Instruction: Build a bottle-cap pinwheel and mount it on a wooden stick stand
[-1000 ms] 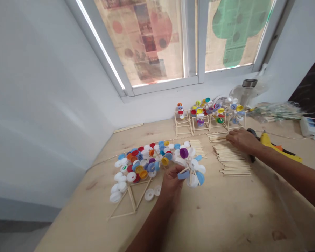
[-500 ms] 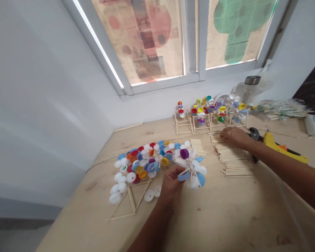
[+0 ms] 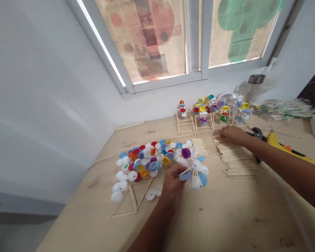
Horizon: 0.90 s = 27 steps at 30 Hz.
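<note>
My left hand point(image 3: 173, 180) is closed around part of a wheel of bottle caps point(image 3: 196, 165), held up over the table. White, blue and purple caps sit on thin wooden sticks that spread from its centre. At the far end of a row of wooden sticks point(image 3: 237, 161) lies my right hand point(image 3: 233, 135), its fingers bent down onto them. Its fingertips are partly hidden, so I cannot make out what they grip. Left of the wheel is a pile of loose bottle caps point(image 3: 145, 174). A stick frame point(image 3: 133, 197) lies in front of that pile.
Several stick stands with cap wheels point(image 3: 203, 119) line the wall under the window. To the right are a yellow glue gun point(image 3: 275, 141), a dark-handled tool point(image 3: 257, 133), a bag of sticks point(image 3: 283, 108) and a clear bottle point(image 3: 254, 87). A twisted cord point(image 3: 102, 161) crosses the table.
The whole view has shifted slightly, so things appear a little further right. Both hands keep almost the same places, the left with the cap wheel and the right at the sticks.
</note>
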Tool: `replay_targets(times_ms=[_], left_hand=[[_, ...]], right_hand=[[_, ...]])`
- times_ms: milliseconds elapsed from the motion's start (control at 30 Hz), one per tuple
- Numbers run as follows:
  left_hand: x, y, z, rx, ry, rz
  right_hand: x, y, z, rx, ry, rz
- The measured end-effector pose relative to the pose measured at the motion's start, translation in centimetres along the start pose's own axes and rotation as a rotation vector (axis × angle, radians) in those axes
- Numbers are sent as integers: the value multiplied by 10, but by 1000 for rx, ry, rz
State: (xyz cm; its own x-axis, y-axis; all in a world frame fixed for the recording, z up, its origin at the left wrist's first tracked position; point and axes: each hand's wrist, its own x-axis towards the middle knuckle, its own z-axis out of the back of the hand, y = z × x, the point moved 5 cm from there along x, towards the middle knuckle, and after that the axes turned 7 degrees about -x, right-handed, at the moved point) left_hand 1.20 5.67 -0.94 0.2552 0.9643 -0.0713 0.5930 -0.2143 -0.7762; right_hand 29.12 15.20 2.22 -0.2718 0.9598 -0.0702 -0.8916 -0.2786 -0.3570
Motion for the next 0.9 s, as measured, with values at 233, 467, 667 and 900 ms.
replay_targets(times_ms=[233,467,667,900], left_hand=[[4,5,5,-13,4,13],[2,2,3,-8,-7,17],[-1,-2,-3,-38,-12,40],[2,0,-1,-42,-3,39]], right_hand=[[2,4,3,-27,4,78],[5,1,-1,17,10,77],[3,-1,-2,130,-6,45],[-9,-15,7,424,-150,-82]])
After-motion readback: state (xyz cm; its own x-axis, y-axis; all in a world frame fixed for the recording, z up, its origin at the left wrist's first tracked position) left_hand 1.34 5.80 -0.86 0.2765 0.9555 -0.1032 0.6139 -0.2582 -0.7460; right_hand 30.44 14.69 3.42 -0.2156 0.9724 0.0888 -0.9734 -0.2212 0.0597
